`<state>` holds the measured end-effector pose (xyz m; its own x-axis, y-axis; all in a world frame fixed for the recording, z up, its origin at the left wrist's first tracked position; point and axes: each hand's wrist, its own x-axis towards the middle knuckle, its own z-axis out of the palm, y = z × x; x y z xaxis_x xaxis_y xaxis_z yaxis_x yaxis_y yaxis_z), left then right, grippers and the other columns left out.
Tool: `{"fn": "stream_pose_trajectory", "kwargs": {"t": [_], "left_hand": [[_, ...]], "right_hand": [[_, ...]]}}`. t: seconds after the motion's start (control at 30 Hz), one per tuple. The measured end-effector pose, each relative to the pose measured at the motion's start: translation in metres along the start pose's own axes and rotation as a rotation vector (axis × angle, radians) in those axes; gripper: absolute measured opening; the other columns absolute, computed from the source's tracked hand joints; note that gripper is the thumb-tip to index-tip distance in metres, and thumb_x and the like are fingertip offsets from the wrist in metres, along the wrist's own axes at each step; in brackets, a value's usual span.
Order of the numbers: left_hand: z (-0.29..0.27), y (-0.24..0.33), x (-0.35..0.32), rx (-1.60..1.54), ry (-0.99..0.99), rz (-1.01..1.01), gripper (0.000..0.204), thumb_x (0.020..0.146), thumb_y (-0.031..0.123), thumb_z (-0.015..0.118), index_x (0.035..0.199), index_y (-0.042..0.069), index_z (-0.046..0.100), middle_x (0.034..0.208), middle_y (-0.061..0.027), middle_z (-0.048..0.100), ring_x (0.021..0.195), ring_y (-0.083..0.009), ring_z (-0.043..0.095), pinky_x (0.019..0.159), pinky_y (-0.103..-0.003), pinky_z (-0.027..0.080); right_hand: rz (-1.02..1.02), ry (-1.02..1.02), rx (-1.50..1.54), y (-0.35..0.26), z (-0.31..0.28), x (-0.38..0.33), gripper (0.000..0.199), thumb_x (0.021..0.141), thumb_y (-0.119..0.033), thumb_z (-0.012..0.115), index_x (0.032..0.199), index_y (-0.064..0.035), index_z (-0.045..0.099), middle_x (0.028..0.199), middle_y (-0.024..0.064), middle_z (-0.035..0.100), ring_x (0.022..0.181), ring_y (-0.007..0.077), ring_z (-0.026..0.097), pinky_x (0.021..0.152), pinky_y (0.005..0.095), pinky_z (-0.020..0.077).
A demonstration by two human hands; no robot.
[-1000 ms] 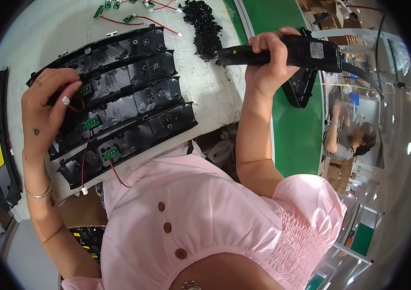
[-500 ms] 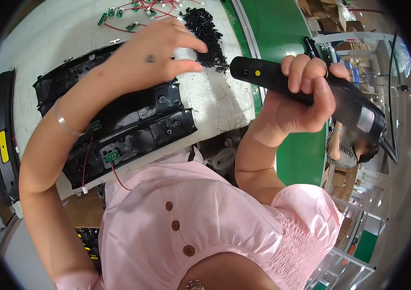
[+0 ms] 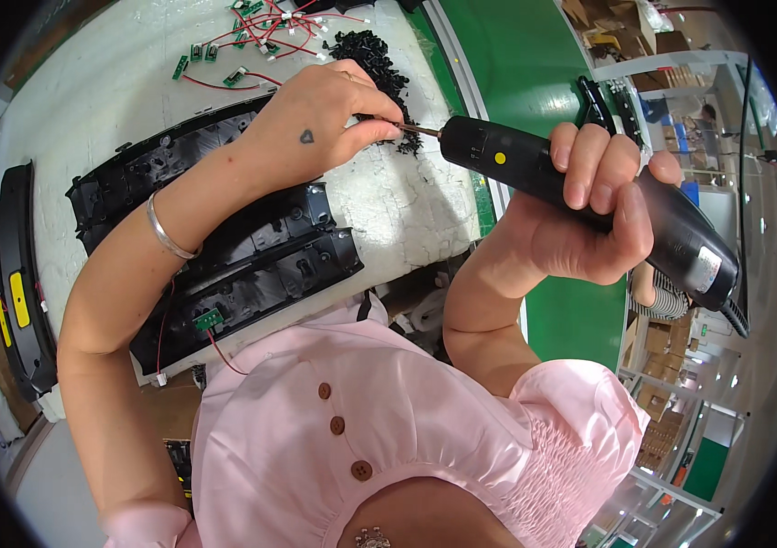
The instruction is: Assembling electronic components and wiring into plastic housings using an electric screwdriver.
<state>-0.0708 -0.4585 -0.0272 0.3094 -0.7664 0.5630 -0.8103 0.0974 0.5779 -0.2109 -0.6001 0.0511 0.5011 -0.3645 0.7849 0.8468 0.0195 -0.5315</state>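
Note:
My right hand (image 3: 594,205) is wrapped round a black electric screwdriver (image 3: 516,157), held level with its thin bit (image 3: 421,130) toward the left. The thumb and fingers of my left hand (image 3: 320,105) are pinched together at the bit's tip; whatever lies between them is too small to make out. Just beyond those fingertips spreads a heap of small black screws (image 3: 366,50). Beneath my left forearm lie several long black plastic housings (image 3: 293,274), partly hidden by the arm. On the nearest one sits a small green circuit board (image 3: 209,319) with a red wire.
At the far side of the white work surface (image 3: 398,210) lie several green boards with red wires (image 3: 265,32). A black part with yellow patches (image 3: 19,297) stands at the left edge. A green strip of table (image 3: 562,301) runs along the right, with another person (image 3: 662,297) beyond it.
My left hand has closed from spread fingers into a pinch at the bit's tip. The screwdriver in my right hand has shifted slightly right and down in view.

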Motion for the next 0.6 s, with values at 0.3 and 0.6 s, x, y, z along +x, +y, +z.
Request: {"fn": "stream_pose_trajectory", "kwargs": {"t": [0.3,0.6], "left_hand": [[0.0002,0.0015,0.0003,-0.05,0.021,0.01,0.012,0.077,0.011,0.068,0.086,0.003,0.07,0.081,-0.0111,0.068,0.078,-0.0257,0.063,0.068,-0.031,0.05],[-0.0028,0.0048,-0.0013,-0.079,0.027,0.002,0.011,0.078,0.009,0.067,0.086,0.002,0.07,0.079,-0.0116,0.068,0.07,-0.0256,0.063,0.063,-0.031,0.049]], "right_hand": [[-0.015,0.001,0.05,0.0012,0.0002,-0.0019,0.038,0.079,-0.008,0.046,0.117,-0.0068,0.043,0.06,0.0018,0.042,0.048,0.0132,0.04,0.054,0.0319,0.0386],[0.053,-0.108,-0.042,-0.0043,0.0034,0.0004,0.032,0.078,-0.012,0.05,0.109,-0.0115,0.055,0.063,-0.0049,0.041,0.057,0.0082,0.04,0.061,0.0273,0.0349]]}}
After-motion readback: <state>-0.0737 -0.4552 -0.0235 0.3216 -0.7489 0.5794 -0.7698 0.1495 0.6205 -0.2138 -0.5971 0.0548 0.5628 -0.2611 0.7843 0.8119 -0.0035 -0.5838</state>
